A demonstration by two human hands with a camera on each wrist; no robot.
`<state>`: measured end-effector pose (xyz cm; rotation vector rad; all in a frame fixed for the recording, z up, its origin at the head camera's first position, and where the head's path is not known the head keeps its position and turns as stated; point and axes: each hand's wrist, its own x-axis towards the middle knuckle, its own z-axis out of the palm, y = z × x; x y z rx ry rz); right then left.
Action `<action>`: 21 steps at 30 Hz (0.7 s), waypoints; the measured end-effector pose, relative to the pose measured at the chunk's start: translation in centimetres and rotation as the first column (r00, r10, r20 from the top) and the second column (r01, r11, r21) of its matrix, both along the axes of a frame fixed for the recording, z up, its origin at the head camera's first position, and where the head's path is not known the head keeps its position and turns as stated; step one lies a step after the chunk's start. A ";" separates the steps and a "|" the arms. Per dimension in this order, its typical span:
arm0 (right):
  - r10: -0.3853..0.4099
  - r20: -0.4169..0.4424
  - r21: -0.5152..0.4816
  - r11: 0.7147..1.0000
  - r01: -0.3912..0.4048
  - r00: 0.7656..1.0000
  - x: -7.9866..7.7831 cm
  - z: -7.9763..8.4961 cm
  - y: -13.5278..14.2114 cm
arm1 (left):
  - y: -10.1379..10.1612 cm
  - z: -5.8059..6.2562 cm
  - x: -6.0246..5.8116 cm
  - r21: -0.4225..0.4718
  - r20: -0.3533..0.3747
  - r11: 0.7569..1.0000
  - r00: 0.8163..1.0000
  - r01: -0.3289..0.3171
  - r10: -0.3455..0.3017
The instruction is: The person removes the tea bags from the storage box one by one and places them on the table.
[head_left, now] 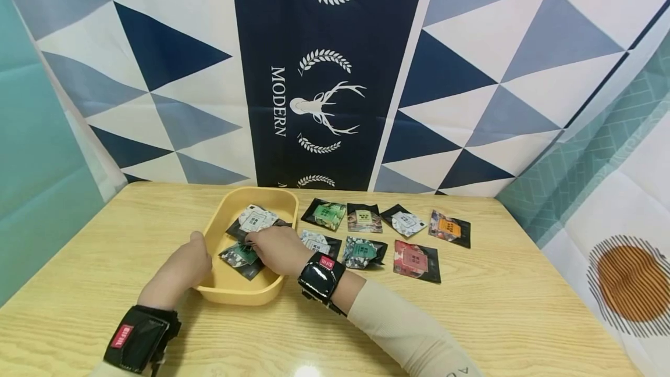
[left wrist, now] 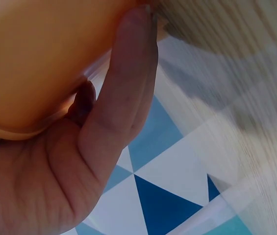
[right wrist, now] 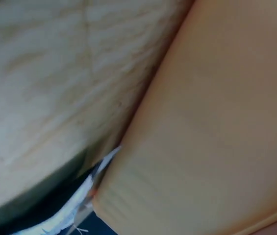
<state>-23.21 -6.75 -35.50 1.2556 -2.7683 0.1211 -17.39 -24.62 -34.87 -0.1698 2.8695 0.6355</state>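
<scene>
A yellow plastic bin [head_left: 245, 295] stands at the left of the table. My left hand [head_left: 180, 266] grips its left side; in the left wrist view the fingers [left wrist: 123, 73] lie along the outer wall. Over the bin's right rim reaches my right hand [head_left: 280, 249], its bent fingers pinching a sachet inside, its fingertips between two sachets. One is a black sachet with a white patterned label [head_left: 255, 220], at the back; the other has a green label [head_left: 241, 256] and lies nearer. The right wrist view shows mostly the bin's outer wall [right wrist: 212, 107], with the right fingers out of sight.
Right of the bin, several sachets lie in two rows on the wooden table [head_left: 497, 307]. Behind are green [head_left: 327, 214], brown [head_left: 364, 219], white [head_left: 404, 221] and orange [head_left: 449, 228] ones. In front are pale blue [head_left: 316, 242], teal [head_left: 363, 252] and red [head_left: 416, 260] ones. A patterned cloth [head_left: 335, 74] hangs behind.
</scene>
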 end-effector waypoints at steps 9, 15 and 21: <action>0.034 -0.080 -0.051 0.998 -0.038 0.996 0.2 -0.1 0.2 | 0.0 -0.2 -0.1 -0.005 -0.019 1.000 1.000 0.006 -0.006; 0.043 -0.088 -0.151 0.987 -0.056 0.995 0.4 0.1 0.6 | 0.0 -0.4 0.2 0.011 -0.008 1.000 1.000 0.011 -0.011; 0.039 -0.125 -0.210 0.976 -0.065 0.991 0.5 0.5 1.1 | 0.0 -0.4 0.2 -0.002 -0.026 1.000 0.999 0.019 -0.019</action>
